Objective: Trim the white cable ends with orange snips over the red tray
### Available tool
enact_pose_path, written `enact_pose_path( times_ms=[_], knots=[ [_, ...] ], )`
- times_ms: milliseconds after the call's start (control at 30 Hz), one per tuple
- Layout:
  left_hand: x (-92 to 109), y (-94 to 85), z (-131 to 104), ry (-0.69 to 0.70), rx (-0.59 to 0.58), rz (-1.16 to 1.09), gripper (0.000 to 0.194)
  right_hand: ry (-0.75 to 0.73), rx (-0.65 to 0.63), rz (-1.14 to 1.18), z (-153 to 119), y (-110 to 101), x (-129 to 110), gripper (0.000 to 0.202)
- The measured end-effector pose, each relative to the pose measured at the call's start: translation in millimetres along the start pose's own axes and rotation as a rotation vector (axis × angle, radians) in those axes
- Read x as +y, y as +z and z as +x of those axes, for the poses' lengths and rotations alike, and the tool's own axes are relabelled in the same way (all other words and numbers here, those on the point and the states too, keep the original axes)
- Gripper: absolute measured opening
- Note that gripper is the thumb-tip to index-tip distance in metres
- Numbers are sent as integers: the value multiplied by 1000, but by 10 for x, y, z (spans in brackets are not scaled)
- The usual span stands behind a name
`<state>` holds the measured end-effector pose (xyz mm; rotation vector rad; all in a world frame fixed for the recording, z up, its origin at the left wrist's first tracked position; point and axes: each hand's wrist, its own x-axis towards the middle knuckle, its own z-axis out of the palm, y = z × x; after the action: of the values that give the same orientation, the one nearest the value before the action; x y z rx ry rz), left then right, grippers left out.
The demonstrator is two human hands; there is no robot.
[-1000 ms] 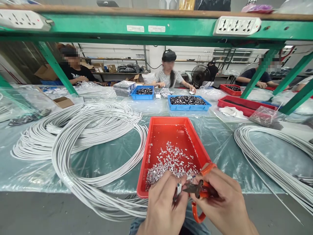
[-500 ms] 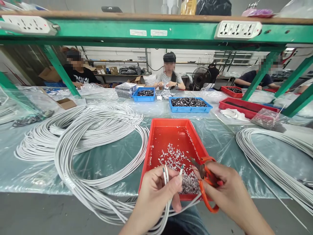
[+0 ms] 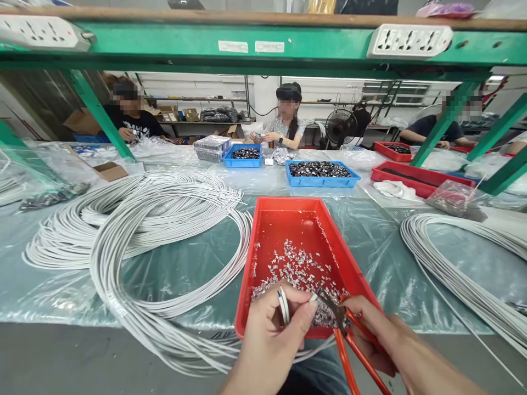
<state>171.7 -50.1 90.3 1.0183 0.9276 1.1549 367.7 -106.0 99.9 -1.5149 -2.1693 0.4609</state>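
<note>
My left hand (image 3: pixel 272 334) is closed on white cables (image 3: pixel 283 307), pinching one cable end between thumb and forefinger. Other cable ends stick up between its fingers, with dark wire tips showing. In my right hand (image 3: pixel 389 334) are orange-handled cutters (image 3: pixel 339 314), their jaws at the tip of the pinched cable end. Whether the blades touch the cable I cannot tell. Both hands are over the near end of a red tray (image 3: pixel 349 249), where small silvery-white scraps (image 3: pixel 294 266) lie spread and piled. A large coil of white cable (image 3: pixel 109 263) trails from the left towards my lap.
More cable coils lie at the left (image 3: pixel 57 241) and right (image 3: pixel 420 236). Beyond stand blue bins (image 3: pixel 323 181) of dark parts and a red bin (image 3: pixel 424 186). A green beam (image 3: pixel 197 46) with power strips crosses overhead. Several people (image 3: pixel 286 123) sit across the table.
The cutters have turned and moved left, bringing their jaws to the pinched cable end. My left hand has shifted slightly right and down.
</note>
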Motion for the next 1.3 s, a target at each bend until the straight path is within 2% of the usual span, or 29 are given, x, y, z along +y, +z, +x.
enact_pose_path(
  times_ms=[133,367,633,733,867,933,1067,1100,1167,1233,1300],
  knots=[
    [-4,-10,5,77,-20,43,14,8,22,-19,21,-15,-35,78],
    [-22,-36,5,89,-45,81,12,8,-96,-52,2,-14,-41,76],
    [6,-20,-5,72,-60,61,11,-69,-6,-61,53,-66,-89,70],
    [2,-14,-4,62,-75,36,11,-37,-16,-97,39,-52,-66,69],
    [-57,-63,44,6,-169,-16,13,30,-64,-70,-10,4,8,67],
    [-85,-119,75,-3,-248,-80,12,84,-104,-3,-2,7,48,58],
    [-55,-216,69,38,-409,-472,14,257,-164,9,95,-39,119,42],
    [-34,-219,53,33,-409,-542,14,282,-135,12,127,-45,122,41],
    [-3,-187,19,-36,-328,-557,13,293,-42,104,196,-32,80,34],
    [-3,-115,-4,-122,-213,-486,19,280,45,316,279,9,-33,19],
    [-35,-30,-14,-145,-132,-400,28,311,104,533,373,67,-189,21]
  ],
)
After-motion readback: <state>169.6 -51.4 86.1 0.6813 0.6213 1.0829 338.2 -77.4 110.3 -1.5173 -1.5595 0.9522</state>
